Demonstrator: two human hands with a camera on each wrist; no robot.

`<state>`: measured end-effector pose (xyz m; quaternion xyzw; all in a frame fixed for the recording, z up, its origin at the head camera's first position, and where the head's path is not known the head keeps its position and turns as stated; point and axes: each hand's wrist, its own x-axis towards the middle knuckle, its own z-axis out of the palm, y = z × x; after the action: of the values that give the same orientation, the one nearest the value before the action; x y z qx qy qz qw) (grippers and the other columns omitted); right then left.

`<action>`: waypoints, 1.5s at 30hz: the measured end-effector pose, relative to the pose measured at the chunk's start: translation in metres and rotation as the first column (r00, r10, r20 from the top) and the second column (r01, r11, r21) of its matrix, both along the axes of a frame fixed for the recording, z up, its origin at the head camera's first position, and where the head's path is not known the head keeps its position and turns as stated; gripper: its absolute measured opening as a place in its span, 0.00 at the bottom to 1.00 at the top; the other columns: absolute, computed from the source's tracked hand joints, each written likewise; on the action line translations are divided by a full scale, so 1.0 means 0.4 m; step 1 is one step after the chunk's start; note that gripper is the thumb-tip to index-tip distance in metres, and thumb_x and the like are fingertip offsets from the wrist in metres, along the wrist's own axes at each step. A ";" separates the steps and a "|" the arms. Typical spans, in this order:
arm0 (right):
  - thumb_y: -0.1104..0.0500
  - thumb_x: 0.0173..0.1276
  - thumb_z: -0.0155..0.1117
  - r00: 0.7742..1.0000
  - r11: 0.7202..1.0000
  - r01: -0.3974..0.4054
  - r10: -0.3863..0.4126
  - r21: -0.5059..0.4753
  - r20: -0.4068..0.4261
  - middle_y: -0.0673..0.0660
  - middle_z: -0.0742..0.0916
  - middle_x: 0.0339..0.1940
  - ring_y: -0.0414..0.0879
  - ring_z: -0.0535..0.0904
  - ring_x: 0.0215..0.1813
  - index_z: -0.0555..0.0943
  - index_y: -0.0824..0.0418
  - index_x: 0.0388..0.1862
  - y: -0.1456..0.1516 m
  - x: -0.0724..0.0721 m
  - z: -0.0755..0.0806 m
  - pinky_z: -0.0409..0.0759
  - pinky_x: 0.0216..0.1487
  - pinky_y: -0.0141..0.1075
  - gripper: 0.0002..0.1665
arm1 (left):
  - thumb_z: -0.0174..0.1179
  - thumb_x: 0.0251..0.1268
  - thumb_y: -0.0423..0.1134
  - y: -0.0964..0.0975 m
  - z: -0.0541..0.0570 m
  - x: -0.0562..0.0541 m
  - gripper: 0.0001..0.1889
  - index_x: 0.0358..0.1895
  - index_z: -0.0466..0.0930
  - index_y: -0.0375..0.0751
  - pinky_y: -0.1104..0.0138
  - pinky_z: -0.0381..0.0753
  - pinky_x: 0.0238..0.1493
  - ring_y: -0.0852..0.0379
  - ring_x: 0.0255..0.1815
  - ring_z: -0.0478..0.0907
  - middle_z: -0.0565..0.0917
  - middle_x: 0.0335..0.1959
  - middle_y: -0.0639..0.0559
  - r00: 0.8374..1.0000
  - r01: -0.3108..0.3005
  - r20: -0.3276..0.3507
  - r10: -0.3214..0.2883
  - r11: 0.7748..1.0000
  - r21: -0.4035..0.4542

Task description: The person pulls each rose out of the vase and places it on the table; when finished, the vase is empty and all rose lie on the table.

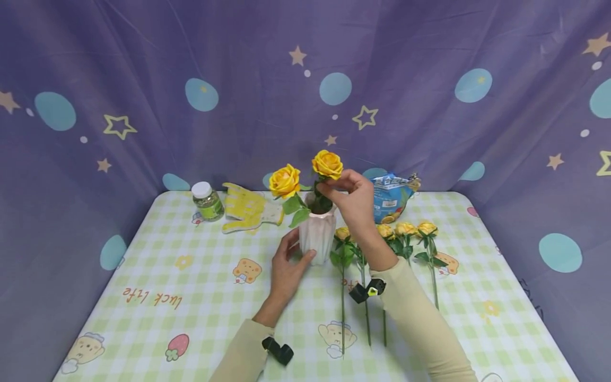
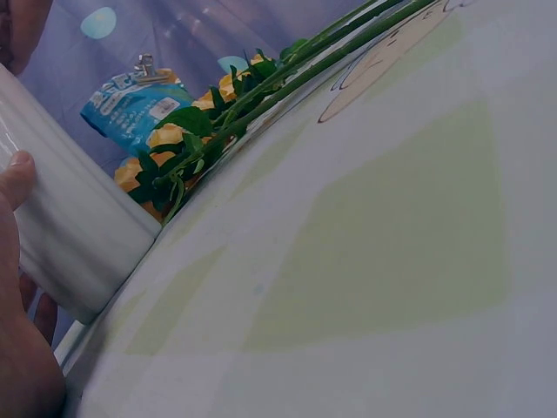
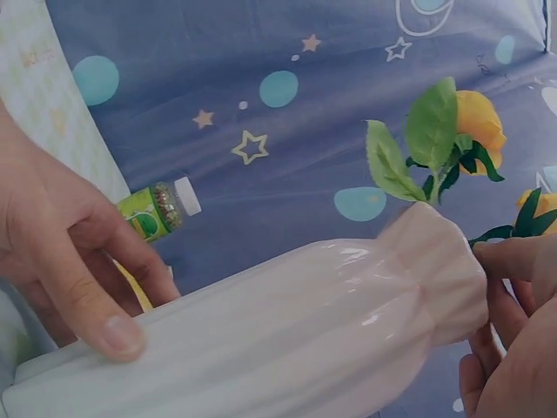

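Note:
A pale pinkish-white fluted vase (image 1: 317, 239) stands upright near the middle of the table. My left hand (image 1: 288, 270) holds it low down, thumb on the front and fingers round the left side. One yellow rose (image 1: 285, 181) leans out of the vase's left side, green leaves over the rim. Above the mouth, my right hand (image 1: 353, 199) pinches a second yellow rose (image 1: 327, 164) just below its bloom. In the right wrist view the right fingertips (image 3: 496, 257) are at the vase's rim. The lower part of that stem is hidden.
Several yellow roses (image 1: 406, 228) lie side by side right of the vase, stems toward the front. Behind them stands a clipped blue bag (image 1: 389, 199). A yellow-and-white glove (image 1: 248, 209) and a white-lidded jar (image 1: 208, 202) sit at the back left, before a purple curtain (image 1: 258, 79).

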<state>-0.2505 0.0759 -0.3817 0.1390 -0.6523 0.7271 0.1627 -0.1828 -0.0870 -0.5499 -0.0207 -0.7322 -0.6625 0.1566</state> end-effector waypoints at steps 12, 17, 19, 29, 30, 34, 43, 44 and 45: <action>0.77 0.66 0.77 0.995 0.974 0.030 -0.051 -0.226 -0.087 0.46 0.93 0.29 0.40 0.91 0.39 0.90 0.52 0.31 0.031 -0.003 0.045 0.92 0.47 0.34 0.20 | 0.78 0.70 0.33 -0.005 -0.005 -0.001 0.35 0.78 0.77 0.45 0.47 0.79 0.77 0.43 0.74 0.80 0.82 0.74 0.43 1.000 0.017 -0.006 -0.017 1.000 -0.002; 0.79 0.65 0.75 0.991 0.951 0.027 -0.065 -0.307 -0.113 0.47 0.92 0.29 0.40 0.91 0.38 0.89 0.53 0.30 0.045 -0.004 0.068 0.92 0.47 0.34 0.20 | 0.78 0.69 0.33 -0.005 -0.007 -0.002 0.36 0.78 0.77 0.45 0.47 0.79 0.77 0.43 0.74 0.80 0.82 0.74 0.44 1.000 0.016 -0.003 -0.016 1.000 0.001; 0.80 0.65 0.74 0.990 0.943 0.021 -0.066 -0.334 -0.124 0.47 0.93 0.29 0.40 0.91 0.38 0.88 0.54 0.30 0.051 -0.003 0.075 0.92 0.46 0.34 0.21 | 0.78 0.69 0.33 -0.005 -0.008 -0.003 0.36 0.78 0.77 0.45 0.47 0.79 0.77 0.43 0.74 0.80 0.82 0.74 0.44 1.000 0.018 -0.003 -0.018 1.000 0.005; 0.85 0.63 0.71 0.983 0.895 0.034 -0.111 -0.444 -0.149 0.51 0.93 0.29 0.42 0.92 0.38 0.88 0.60 0.30 0.090 0.000 0.116 0.91 0.45 0.34 0.21 | 0.78 0.69 0.33 -0.004 -0.006 -0.001 0.36 0.78 0.76 0.46 0.47 0.79 0.77 0.42 0.73 0.81 0.82 0.74 0.43 1.000 0.019 0.009 -0.019 1.000 0.008; 0.85 0.63 0.71 0.982 0.892 0.036 -0.116 -0.451 -0.151 0.52 0.93 0.29 0.43 0.92 0.38 0.88 0.60 0.30 0.094 0.001 0.119 0.91 0.46 0.34 0.20 | 0.78 0.69 0.32 -0.004 -0.005 -0.001 0.36 0.78 0.76 0.46 0.47 0.79 0.77 0.42 0.73 0.81 0.82 0.74 0.43 1.000 0.018 0.010 -0.018 1.000 0.009; 0.85 0.65 0.70 0.978 0.890 0.040 -0.129 -0.454 -0.167 0.52 0.93 0.29 0.44 0.93 0.40 0.89 0.60 0.30 0.113 0.004 0.126 0.91 0.50 0.36 0.20 | 0.79 0.68 0.32 -0.003 -0.006 -0.002 0.36 0.78 0.76 0.46 0.48 0.79 0.77 0.42 0.72 0.81 0.82 0.74 0.43 1.000 0.015 0.016 -0.015 1.000 0.014; 0.85 0.63 0.69 0.969 0.847 0.077 -0.189 -0.526 -0.162 0.53 0.92 0.28 0.43 0.92 0.39 0.89 0.65 0.30 0.163 0.011 0.138 0.90 0.48 0.33 0.18 | 0.79 0.68 0.33 -0.003 -0.008 -0.004 0.37 0.79 0.76 0.46 0.49 0.79 0.77 0.43 0.73 0.81 0.82 0.75 0.43 1.000 0.015 0.017 -0.015 1.000 0.014; 0.85 0.63 0.69 0.967 0.838 0.076 -0.194 -0.540 -0.164 0.54 0.92 0.28 0.43 0.92 0.39 0.89 0.66 0.30 0.169 0.012 0.139 0.90 0.47 0.33 0.17 | 0.79 0.68 0.33 -0.004 -0.008 -0.004 0.37 0.79 0.76 0.46 0.49 0.79 0.77 0.42 0.73 0.81 0.82 0.75 0.43 1.000 0.015 0.017 -0.015 1.000 0.014; 0.85 0.63 0.69 0.966 0.832 0.078 -0.199 -0.549 -0.165 0.54 0.92 0.28 0.43 0.92 0.39 0.89 0.66 0.31 0.176 0.013 0.141 0.91 0.47 0.33 0.16 | 0.79 0.68 0.33 -0.004 -0.008 -0.004 0.37 0.79 0.76 0.46 0.49 0.79 0.77 0.42 0.73 0.81 0.82 0.75 0.43 1.000 0.015 0.017 -0.015 1.000 0.013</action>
<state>-0.2454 0.1463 -0.3252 0.1179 -0.4089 0.8475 0.3173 -0.1844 -0.0886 -0.5531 -0.0195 -0.7290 -0.6685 0.1455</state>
